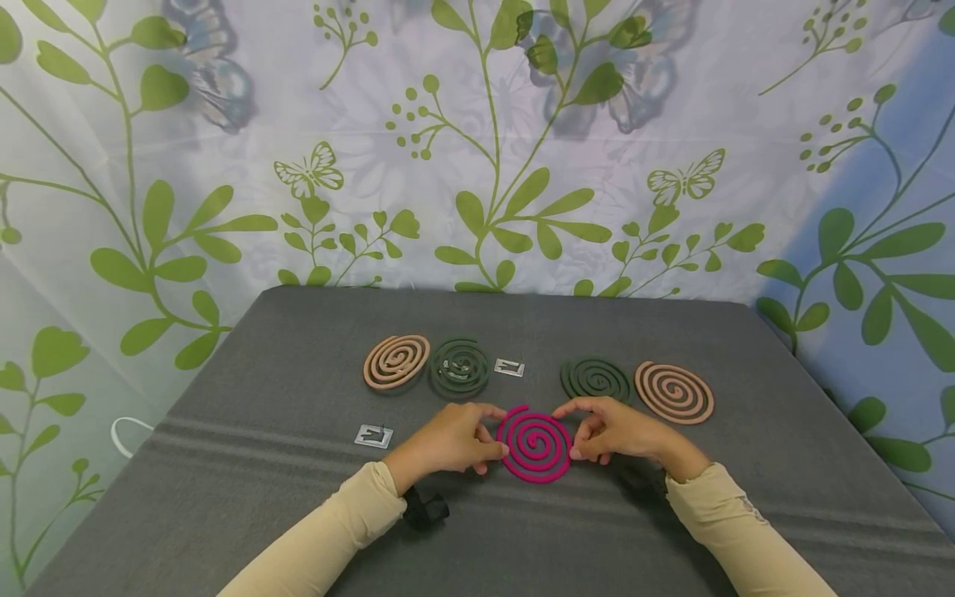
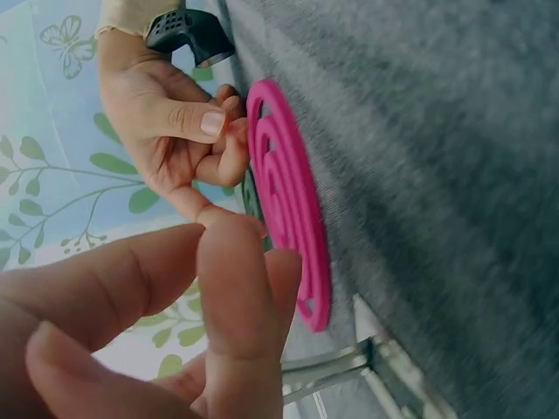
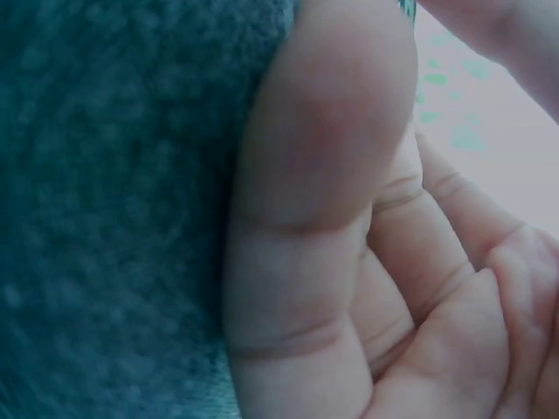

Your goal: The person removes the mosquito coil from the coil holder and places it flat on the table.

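A pink mosquito coil is held close over the grey cloth between both hands. My left hand grips its left edge with thumb and index finger. On the opposite edge, the right hand holds it the same way. From the left wrist view the pink coil appears nearly edge-on beside the right hand, with the left fingers in front. Only curled fingers near the cloth fill the right wrist view; the coil is hidden there.
Behind the hands lie a tan coil and a green coil on the left, another green coil and tan coil on the right. Small metal coil stands lie about. A leaf-patterned curtain borders the table.
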The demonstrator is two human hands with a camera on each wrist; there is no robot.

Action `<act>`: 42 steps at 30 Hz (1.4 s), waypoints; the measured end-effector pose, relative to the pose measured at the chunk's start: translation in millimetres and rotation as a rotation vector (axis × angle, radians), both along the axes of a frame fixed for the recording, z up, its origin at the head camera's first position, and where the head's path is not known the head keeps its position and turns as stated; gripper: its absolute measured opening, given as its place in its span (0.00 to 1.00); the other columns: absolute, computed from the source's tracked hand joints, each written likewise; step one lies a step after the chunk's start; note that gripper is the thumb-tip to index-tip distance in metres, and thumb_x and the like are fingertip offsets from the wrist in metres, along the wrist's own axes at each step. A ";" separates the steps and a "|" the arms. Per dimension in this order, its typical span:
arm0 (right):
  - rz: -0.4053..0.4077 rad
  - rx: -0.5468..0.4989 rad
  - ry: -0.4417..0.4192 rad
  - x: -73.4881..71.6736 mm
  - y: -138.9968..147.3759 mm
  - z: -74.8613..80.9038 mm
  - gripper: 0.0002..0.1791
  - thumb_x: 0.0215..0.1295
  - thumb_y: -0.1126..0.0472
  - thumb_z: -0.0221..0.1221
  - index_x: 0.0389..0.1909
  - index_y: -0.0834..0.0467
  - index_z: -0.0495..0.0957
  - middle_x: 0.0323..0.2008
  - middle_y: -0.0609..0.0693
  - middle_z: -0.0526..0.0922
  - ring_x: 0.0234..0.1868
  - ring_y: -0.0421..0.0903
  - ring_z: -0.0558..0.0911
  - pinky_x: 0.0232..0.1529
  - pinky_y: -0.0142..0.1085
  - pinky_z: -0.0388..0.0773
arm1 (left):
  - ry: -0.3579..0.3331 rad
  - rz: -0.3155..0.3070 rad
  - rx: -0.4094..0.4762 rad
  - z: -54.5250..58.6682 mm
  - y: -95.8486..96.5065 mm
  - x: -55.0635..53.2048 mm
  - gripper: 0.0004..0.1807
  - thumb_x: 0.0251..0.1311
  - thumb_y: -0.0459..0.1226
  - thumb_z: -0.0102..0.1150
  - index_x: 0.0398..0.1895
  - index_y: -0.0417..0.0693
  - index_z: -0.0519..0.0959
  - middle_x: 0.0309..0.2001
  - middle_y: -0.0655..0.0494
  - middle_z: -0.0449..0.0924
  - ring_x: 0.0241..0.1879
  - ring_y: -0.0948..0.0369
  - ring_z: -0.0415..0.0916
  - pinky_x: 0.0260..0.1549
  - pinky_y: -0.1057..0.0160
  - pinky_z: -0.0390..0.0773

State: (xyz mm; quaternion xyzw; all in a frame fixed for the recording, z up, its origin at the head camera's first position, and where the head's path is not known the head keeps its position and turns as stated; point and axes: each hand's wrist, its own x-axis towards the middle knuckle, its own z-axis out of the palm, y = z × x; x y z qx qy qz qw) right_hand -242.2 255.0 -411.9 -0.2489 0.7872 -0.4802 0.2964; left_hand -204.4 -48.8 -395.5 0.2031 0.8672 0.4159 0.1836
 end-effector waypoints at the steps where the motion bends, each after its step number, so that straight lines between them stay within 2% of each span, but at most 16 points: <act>1: -0.002 0.001 0.003 0.0 0.1 0.5 0.33 0.70 0.69 0.69 0.71 0.75 0.70 0.29 0.47 0.85 0.27 0.40 0.78 0.28 0.32 0.79 | -0.006 -0.005 0.004 1.2 -0.7 -0.5 0.28 0.69 0.33 0.72 0.69 0.34 0.78 0.27 0.57 0.87 0.19 0.63 0.81 0.18 0.68 0.75; 10: -0.065 -0.019 0.034 -1.6 -0.7 0.9 0.27 0.73 0.67 0.68 0.68 0.75 0.73 0.29 0.50 0.83 0.26 0.40 0.80 0.28 0.33 0.80 | 0.021 -0.059 -0.024 13.3 -12.3 -7.3 0.29 0.71 0.36 0.71 0.72 0.37 0.77 0.34 0.59 0.89 0.26 0.61 0.86 0.26 0.66 0.78; 18: -0.111 -0.076 0.077 -2.7 -7.2 2.7 0.27 0.74 0.67 0.67 0.68 0.76 0.73 0.32 0.51 0.84 0.29 0.42 0.81 0.30 0.34 0.81 | 0.064 -0.095 0.007 23.9 -28.8 -16.1 0.31 0.73 0.39 0.67 0.76 0.39 0.74 0.38 0.56 0.90 0.32 0.64 0.86 0.33 0.65 0.78; 23: -0.111 -0.103 0.119 -4.2 -12.6 2.6 0.26 0.75 0.67 0.66 0.68 0.77 0.73 0.34 0.51 0.86 0.31 0.42 0.82 0.31 0.35 0.82 | 0.056 -0.057 0.022 30.8 -38.7 -20.4 0.31 0.75 0.39 0.66 0.77 0.42 0.73 0.42 0.57 0.89 0.36 0.51 0.88 0.31 0.64 0.79; 28: -0.123 -0.129 0.149 -5.9 -18.3 4.7 0.27 0.76 0.67 0.65 0.69 0.77 0.72 0.38 0.59 0.86 0.35 0.44 0.81 0.33 0.36 0.82 | 0.057 -0.009 0.048 33.7 -48.2 -27.1 0.32 0.76 0.38 0.65 0.79 0.39 0.70 0.45 0.53 0.89 0.38 0.45 0.87 0.30 0.64 0.79; 30: -0.133 -0.139 0.159 -6.9 -21.3 6.2 0.27 0.76 0.68 0.65 0.69 0.77 0.71 0.39 0.61 0.85 0.36 0.44 0.81 0.35 0.36 0.83 | 0.066 0.008 0.062 33.7 -52.1 -30.5 0.33 0.77 0.37 0.64 0.80 0.37 0.69 0.46 0.52 0.89 0.38 0.44 0.87 0.30 0.63 0.79; 34: -0.156 -0.146 0.174 -9.8 -28.6 7.6 0.27 0.75 0.68 0.65 0.69 0.77 0.72 0.40 0.59 0.86 0.36 0.44 0.81 0.36 0.35 0.83 | 0.094 0.047 0.062 33.9 -59.9 -36.0 0.33 0.77 0.36 0.64 0.80 0.35 0.67 0.47 0.48 0.89 0.40 0.42 0.87 0.32 0.61 0.79; 37: -0.173 -0.142 0.180 -11.9 -34.5 7.7 0.27 0.75 0.68 0.66 0.69 0.76 0.73 0.42 0.59 0.87 0.35 0.45 0.80 0.37 0.36 0.83 | 0.127 0.075 0.036 35.4 -65.3 -38.6 0.34 0.77 0.36 0.64 0.81 0.36 0.66 0.48 0.47 0.89 0.41 0.43 0.87 0.33 0.61 0.79; 42: -0.198 -0.143 0.187 -16.0 -44.1 7.9 0.26 0.76 0.68 0.65 0.69 0.76 0.73 0.45 0.65 0.87 0.36 0.47 0.82 0.38 0.37 0.82 | 0.149 0.113 -0.028 36.1 -71.3 -42.5 0.35 0.77 0.36 0.65 0.81 0.35 0.65 0.45 0.48 0.90 0.40 0.45 0.88 0.36 0.57 0.80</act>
